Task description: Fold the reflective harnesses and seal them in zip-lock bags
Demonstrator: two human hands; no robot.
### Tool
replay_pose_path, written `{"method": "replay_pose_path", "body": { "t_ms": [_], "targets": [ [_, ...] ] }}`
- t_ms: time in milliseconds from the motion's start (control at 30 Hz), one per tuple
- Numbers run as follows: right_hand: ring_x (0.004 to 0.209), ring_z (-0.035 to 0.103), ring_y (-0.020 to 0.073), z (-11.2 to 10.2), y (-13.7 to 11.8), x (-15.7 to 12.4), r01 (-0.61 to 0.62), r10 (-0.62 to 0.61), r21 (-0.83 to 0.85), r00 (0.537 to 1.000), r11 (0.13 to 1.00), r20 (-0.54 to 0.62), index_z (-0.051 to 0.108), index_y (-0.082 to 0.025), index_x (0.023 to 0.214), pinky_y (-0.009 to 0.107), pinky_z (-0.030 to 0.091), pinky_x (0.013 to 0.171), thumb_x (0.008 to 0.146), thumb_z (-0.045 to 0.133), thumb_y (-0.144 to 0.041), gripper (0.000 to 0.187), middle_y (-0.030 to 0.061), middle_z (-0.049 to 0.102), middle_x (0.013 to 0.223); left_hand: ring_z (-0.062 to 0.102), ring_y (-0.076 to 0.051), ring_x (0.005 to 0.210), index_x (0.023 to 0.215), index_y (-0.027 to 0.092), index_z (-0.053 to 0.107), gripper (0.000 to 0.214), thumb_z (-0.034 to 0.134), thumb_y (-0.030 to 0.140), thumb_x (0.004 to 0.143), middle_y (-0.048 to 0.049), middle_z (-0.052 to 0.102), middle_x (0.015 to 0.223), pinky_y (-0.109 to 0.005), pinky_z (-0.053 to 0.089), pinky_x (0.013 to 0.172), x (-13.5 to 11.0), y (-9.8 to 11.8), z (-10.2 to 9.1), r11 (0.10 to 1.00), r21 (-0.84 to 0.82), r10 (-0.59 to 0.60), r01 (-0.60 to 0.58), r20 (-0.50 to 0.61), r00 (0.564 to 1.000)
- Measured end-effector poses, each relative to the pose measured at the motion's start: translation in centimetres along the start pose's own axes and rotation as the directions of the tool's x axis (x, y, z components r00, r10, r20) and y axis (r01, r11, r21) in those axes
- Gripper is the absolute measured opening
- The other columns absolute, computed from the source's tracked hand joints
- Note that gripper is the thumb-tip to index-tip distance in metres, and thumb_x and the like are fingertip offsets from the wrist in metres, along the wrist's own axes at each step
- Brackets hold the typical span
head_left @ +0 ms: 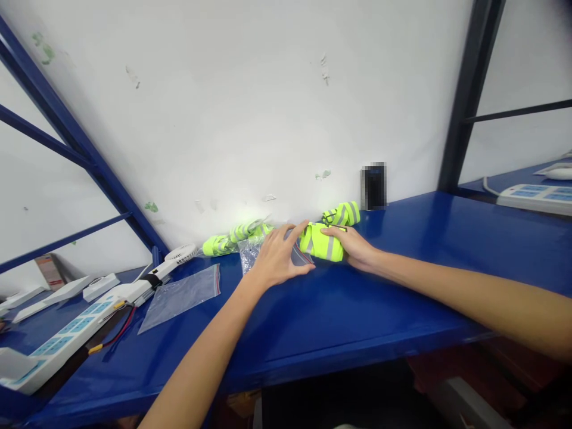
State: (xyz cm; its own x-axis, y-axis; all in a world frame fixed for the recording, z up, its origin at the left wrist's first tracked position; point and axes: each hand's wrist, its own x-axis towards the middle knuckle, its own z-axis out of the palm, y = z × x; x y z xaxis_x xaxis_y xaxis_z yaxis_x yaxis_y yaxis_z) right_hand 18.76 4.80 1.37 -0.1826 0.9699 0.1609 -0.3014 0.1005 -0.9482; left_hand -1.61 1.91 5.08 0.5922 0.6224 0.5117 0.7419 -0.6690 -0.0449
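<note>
My right hand (355,245) grips a rolled neon-yellow reflective vest (322,243) with grey stripes, thumb on top. To its left, my left hand (281,253) is around a clear zip bag (251,253), thumb and forefinger spread wide at its red-edged mouth. The vest's left end is right by that mouth; whether any of it is inside, I cannot tell. Behind the right hand lies another rolled vest (344,213). More rolled vests (218,245) in clear plastic lie along the wall, partly hidden by my left hand.
A flat zip bag (183,296) lies on the blue table (339,322). At left are a white handheld fan (181,253), a power strip (71,333) and red-black wires with yellow connectors (96,349). A dark blurred-out object (374,186) leans on the wall. Blue metal frames stand either side.
</note>
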Motion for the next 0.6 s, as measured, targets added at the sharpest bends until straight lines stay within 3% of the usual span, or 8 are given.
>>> {"method": "replay_pose_path", "body": {
  "t_ms": [100, 200, 367, 600],
  "targets": [
    [0.089, 0.069, 0.0243, 0.2, 0.0, -0.3, -0.046, 0.047, -0.019, 0.998, 0.999, 0.045, 0.07, -0.017, 0.089, 0.034, 0.055, 0.078, 0.074, 0.068, -0.029, 0.019, 0.0073, 0.074, 0.098, 0.046, -0.031, 0.121, 0.149, 0.028, 0.021, 0.095, 0.07, 0.053, 0.071, -0.0121, 0.046, 0.132, -0.05, 0.039, 0.101, 0.0, -0.3, -0.5, 1.0, 0.014, -0.001, 0.001, -0.012, 1.0],
    [0.085, 0.068, 0.0222, 0.5, -0.1, -0.7, -0.057, 0.066, -0.068, 0.989, 0.996, 0.136, 0.07, -0.017, 0.091, 0.033, 0.053, 0.077, 0.073, 0.069, -0.027, 0.02, 0.0054, 0.074, 0.093, 0.045, -0.032, 0.123, 0.149, 0.029, 0.022, 0.095, 0.071, 0.053, 0.071, -0.0129, 0.044, 0.134, -0.051, 0.038, 0.103, -0.2, -0.2, -0.8, 0.998, 0.024, 0.055, -0.056, 0.043, 0.998],
    [0.087, 0.066, 0.0221, 0.4, -0.1, -1.1, -0.023, 0.059, -0.167, 0.974, 0.986, 0.217, 0.07, -0.016, 0.094, 0.034, 0.051, 0.078, 0.075, 0.07, -0.034, 0.026, 0.005, 0.073, 0.091, 0.038, -0.031, 0.133, 0.15, 0.025, 0.016, 0.094, 0.069, 0.047, 0.077, -0.0163, 0.039, 0.142, -0.049, 0.033, 0.109, -0.4, 0.9, 0.8, 0.978, 0.027, 0.201, -0.205, 0.113, 0.973],
    [0.098, 0.063, 0.0231, 0.3, 0.5, -0.4, 0.093, -0.067, -0.211, 0.989, 0.973, 0.13, 0.068, -0.017, 0.095, 0.035, 0.046, 0.088, 0.072, 0.07, -0.036, 0.03, 0.0055, 0.072, 0.099, 0.034, -0.03, 0.138, 0.15, 0.02, 0.015, 0.089, 0.058, 0.057, 0.081, -0.0182, 0.037, 0.148, -0.047, 0.031, 0.111, 0.2, 1.3, 2.1, 0.976, 0.056, 0.206, -0.213, 0.102, 0.973]
  ]
}}
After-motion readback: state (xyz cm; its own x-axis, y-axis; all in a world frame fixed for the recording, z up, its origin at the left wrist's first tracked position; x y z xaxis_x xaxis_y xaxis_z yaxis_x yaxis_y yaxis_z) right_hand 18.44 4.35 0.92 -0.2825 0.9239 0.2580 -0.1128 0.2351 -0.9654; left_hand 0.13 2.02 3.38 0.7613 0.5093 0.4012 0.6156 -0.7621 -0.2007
